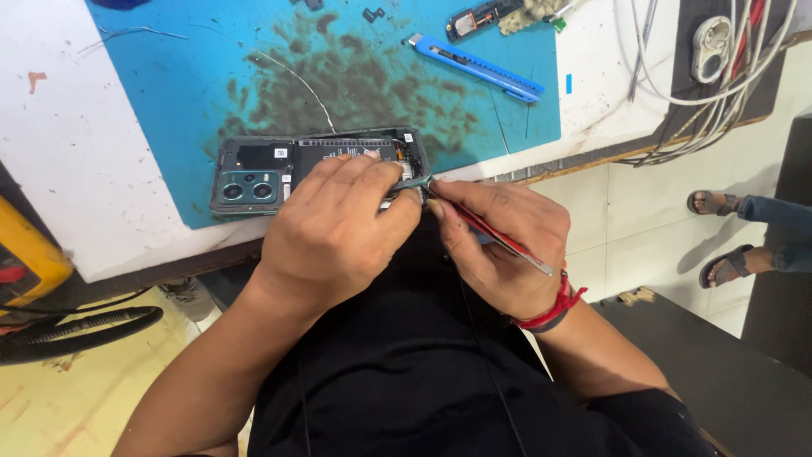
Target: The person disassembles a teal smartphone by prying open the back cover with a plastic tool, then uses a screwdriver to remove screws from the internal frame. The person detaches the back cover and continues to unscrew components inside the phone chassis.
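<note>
An opened smartphone (279, 169) with its back cover off lies at the near edge of a blue work mat (211, 76); its camera module faces left. My left hand (338, 228) rests over the phone's right half, fingers pressing on it. My right hand (499, 237) grips metal tweezers (495, 234) with red on the shaft; their tip meets the phone's lower right corner, just beside my left fingertips. Part of the phone is hidden under my left hand.
A blue utility knife (478, 68) lies on the mat farther back, beside a small circuit part (478, 17). White cables (702, 93) hang at the table's right corner. Another person's sandalled feet (727, 233) stand on the tiled floor. A yellow device (25, 254) sits at left.
</note>
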